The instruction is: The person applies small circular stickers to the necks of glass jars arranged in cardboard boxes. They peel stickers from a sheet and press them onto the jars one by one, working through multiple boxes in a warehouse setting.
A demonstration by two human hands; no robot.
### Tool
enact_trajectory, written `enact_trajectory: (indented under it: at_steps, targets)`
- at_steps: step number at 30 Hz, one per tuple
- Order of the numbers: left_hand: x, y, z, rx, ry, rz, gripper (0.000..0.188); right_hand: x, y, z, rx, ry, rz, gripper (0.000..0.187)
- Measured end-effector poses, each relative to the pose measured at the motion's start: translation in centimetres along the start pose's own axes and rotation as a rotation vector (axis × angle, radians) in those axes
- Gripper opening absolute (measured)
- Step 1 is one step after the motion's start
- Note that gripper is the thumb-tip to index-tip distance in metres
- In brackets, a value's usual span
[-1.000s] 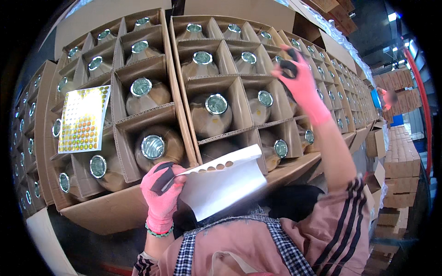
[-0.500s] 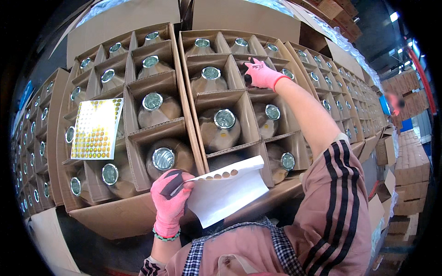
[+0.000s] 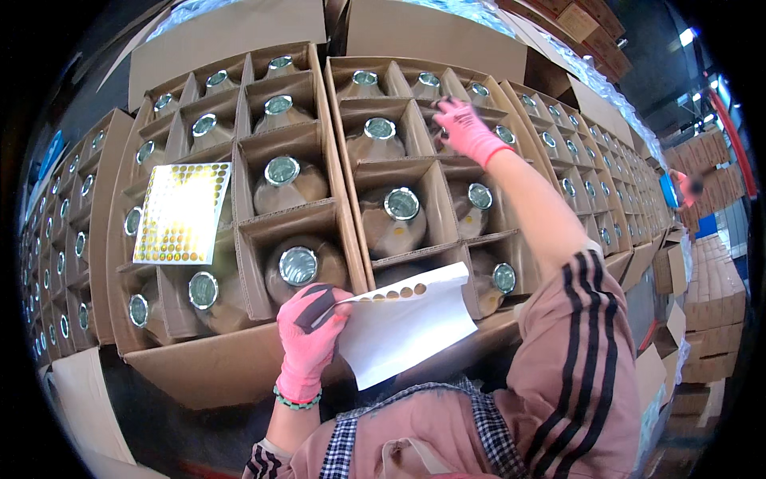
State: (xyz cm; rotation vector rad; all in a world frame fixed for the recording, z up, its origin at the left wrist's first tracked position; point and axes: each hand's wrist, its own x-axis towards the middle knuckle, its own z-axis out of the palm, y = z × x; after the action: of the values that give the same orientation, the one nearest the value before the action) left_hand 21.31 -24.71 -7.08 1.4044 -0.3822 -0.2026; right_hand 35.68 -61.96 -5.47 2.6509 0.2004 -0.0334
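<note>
My left hand (image 3: 309, 329), in a pink glove with dark fingertips, pinches the edge of a white sticker sheet (image 3: 407, 331). A short row of round gold stickers shows along its folded upper edge. My right hand (image 3: 467, 134), gloved alike, reaches over a compartment in the second row of the middle carton (image 3: 351, 239). Its fingers are apart and slightly blurred; the bottle beneath is mostly hidden. Nearer me, a round-bodied glass bottle (image 3: 395, 227) and a smaller-looking bottle (image 3: 472, 209) each carry a small gold dot.
A second sheet of gold stickers (image 3: 182, 214) lies across the dividers of the left carton (image 3: 199, 371), which holds several glass bottles. More divided cartons (image 3: 574, 160) of bottles stretch away to the right. A co-worker's gloved hand (image 3: 684, 188) shows at far right, near stacked boxes (image 3: 710, 303).
The view has shifted, so the cartons sit slightly farther right. My right hand has tilted and its fingers have risen a little over the same compartment. My left hand still holds the sheet.
</note>
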Motion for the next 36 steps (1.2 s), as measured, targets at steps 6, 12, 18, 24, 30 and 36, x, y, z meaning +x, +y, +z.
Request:
enact_trajectory:
  at_steps: [6, 12, 18, 24, 30, 36]
  targets:
    - [-0.2, -0.1, -1.0, 0.061, -0.005, 0.004, 0.019, -12.6, -9.3, -12.9, 1.444, 0.599, 0.313, 0.016]
    - [-0.4, 0.2, -0.7, 0.006, -0.034, -0.008, 0.021, -17.6, -14.3, -17.3, 0.754, 0.398, -0.203, 0.041]
    - [-0.7, -0.1, -0.3, 0.104, -0.040, 0.035, 0.021, -17.8, -14.3, -14.6, 0.865, 0.290, -0.160, 0.024]
    - [-0.7, 0.1, -0.5, 0.101, -0.047, -0.018, 0.022, -18.1, -13.9, -14.9, 0.855, 0.288, -0.160, 0.023]
    - [-0.8, -0.4, -0.5, 0.170, -0.078, 0.110, 0.025, -18.3, -14.1, -14.2, 0.841, 0.351, -0.165, 0.022]
    - [-0.9, 0.1, -0.4, 0.011, -0.057, -0.018, 0.024, -18.4, -14.3, -14.1, 0.835, 0.382, -0.196, 0.023]
